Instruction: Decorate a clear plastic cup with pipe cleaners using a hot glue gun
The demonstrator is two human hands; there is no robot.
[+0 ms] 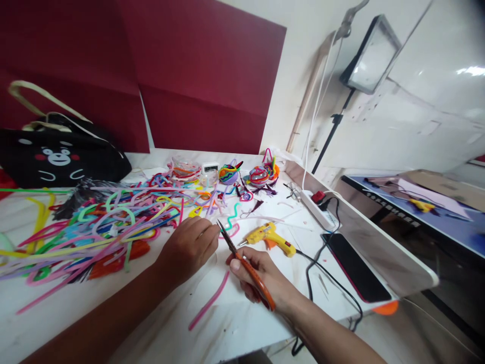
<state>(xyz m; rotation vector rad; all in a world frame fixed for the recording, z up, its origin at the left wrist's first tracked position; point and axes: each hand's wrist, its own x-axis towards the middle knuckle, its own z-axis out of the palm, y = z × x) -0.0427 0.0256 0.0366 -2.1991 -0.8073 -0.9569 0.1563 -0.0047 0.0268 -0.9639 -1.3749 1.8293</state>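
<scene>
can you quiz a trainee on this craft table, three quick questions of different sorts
1. True or false: the right hand holds orange-handled pliers.
2. The yellow glue gun lies: A) on the black bag B) on the table beyond the right hand C) in the left hand.
3. Which colour is the lone pipe cleaner lying between the two forearms?

Key: 1 true; 2 B; 3 pink.

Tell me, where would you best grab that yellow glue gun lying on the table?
Probably by its handle, coming from above and from the right. The glue gun lies flat on the white table with its nozzle pointing left toward the hands, so the grip end faces right. Its black cord trails off that side; stay clear of it and of the nozzle tip.
</scene>
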